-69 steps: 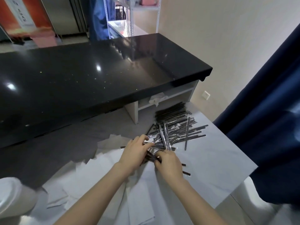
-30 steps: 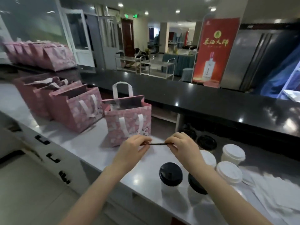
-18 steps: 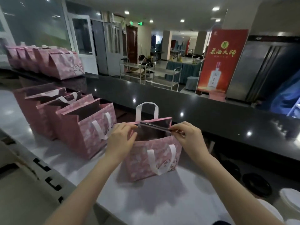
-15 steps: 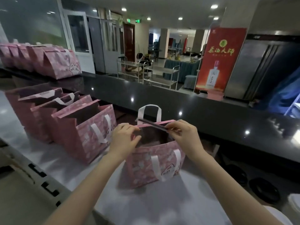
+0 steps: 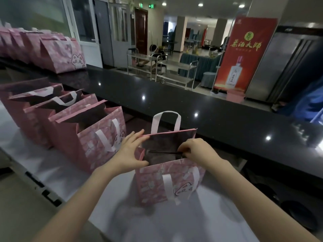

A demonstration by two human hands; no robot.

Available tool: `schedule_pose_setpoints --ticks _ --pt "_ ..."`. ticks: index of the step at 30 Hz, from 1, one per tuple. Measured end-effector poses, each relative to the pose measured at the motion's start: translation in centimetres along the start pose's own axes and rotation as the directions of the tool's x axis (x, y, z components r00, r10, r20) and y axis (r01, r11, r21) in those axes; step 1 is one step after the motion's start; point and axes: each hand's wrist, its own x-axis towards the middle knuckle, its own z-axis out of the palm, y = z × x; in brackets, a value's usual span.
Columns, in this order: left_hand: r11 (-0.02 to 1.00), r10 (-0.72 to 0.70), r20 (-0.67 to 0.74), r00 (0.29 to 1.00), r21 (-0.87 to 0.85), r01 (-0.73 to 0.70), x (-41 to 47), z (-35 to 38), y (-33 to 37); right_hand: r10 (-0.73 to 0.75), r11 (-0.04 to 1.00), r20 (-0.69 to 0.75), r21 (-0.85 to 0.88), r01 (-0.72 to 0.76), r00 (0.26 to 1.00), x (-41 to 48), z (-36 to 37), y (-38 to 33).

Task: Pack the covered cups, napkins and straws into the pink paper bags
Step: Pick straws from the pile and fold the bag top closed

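Wrapped straw (image 5: 164, 151), light and thin, pinched at its right end in right hand (image 5: 197, 152) over open pink paper bag (image 5: 167, 182) on pale surface (image 5: 174, 224); left hand (image 5: 130, 154) gripping flimsy left rim

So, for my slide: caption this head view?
Right hand lowers a straw into the pink bag the left hand holds open.

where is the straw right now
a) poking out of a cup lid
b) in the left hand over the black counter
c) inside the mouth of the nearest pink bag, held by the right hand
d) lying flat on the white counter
c: the right hand pinches the dark straw below the rim of the nearest pink bag, while the left hand holds the bag's edge.
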Motion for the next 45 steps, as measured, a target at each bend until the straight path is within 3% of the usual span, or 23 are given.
schedule_pose_setpoints --ticks 3,6,8,9,11,14,18,22,28,32,35,40,43,45 --pt "1.000 0.003 -0.007 1.000 -0.016 -0.003 0.0 0.0 0.9 -0.027 1.000 0.019 0.005 0.027 0.999 0.2 0.4 0.4" --pt "0.999 0.000 -0.112 0.994 -0.050 -0.005 -0.1 0.2 2.0 -0.085 0.995 -0.183 0.033 0.093 0.979 -0.2 0.4 1.9" --pt "0.995 -0.030 -0.108 0.994 -0.098 0.020 -0.3 0.3 2.4 -0.107 0.987 -0.302 0.080 0.137 0.947 -0.7 -0.2 3.3" --pt "0.995 -0.042 -0.066 0.997 -0.091 0.035 -0.5 0.3 2.6 -0.108 0.985 -0.292 0.095 0.141 0.950 -0.8 -0.6 4.0" --pt "0.999 -0.030 0.021 0.999 0.013 0.029 -0.6 0.3 2.7 -0.101 0.992 -0.141 0.058 0.110 0.985 -0.6 -1.5 5.5" --pt "0.994 -0.034 0.039 0.999 0.108 0.030 0.3 0.3 2.4 -0.095 0.992 0.064 -0.076 0.100 0.993 0.8 -1.9 6.9" --pt "0.991 -0.108 0.014 0.994 0.075 0.106 2.0 0.1 2.0 -0.088 0.975 0.119 -0.192 0.110 0.989 3.3 -1.1 7.4" --pt "0.991 -0.061 -0.002 0.998 0.118 0.061 3.2 0.0 1.7 -0.093 0.973 0.149 -0.196 0.121 0.985 5.1 -0.5 7.2" --pt "0.999 0.036 -0.089 0.995 0.014 -0.035 2.5 1.2 1.0 -0.133 0.984 0.007 -0.118 0.133 0.991 4.2 0.1 6.9" --pt "0.991 0.055 -0.213 0.975 -0.106 -0.079 1.7 2.3 1.0 -0.039 0.995 -0.147 0.083 0.051 0.988 1.7 1.8 7.0" --pt "0.988 0.153 -0.240 0.959 0.024 -0.152 1.6 2.7 1.2 -0.036 0.992 -0.257 0.110 0.067 0.966 0.3 3.3 7.0" --pt "0.967 0.248 -0.180 0.952 0.108 -0.231 1.4 2.2 0.9 -0.068 0.990 -0.283 0.103 0.100 0.957 -0.5 3.9 6.9" --pt "0.972 0.220 -0.078 0.972 0.103 -0.212 1.0 1.5 0.2 -0.075 0.990 -0.224 0.099 0.099 0.972 -0.5 3.6 7.1" --pt "0.983 0.180 -0.082 0.980 0.053 -0.176 0.7 1.3 0.2 -0.037 0.988 -0.236 0.139 0.071 0.971 -0.6 3.2 7.2"
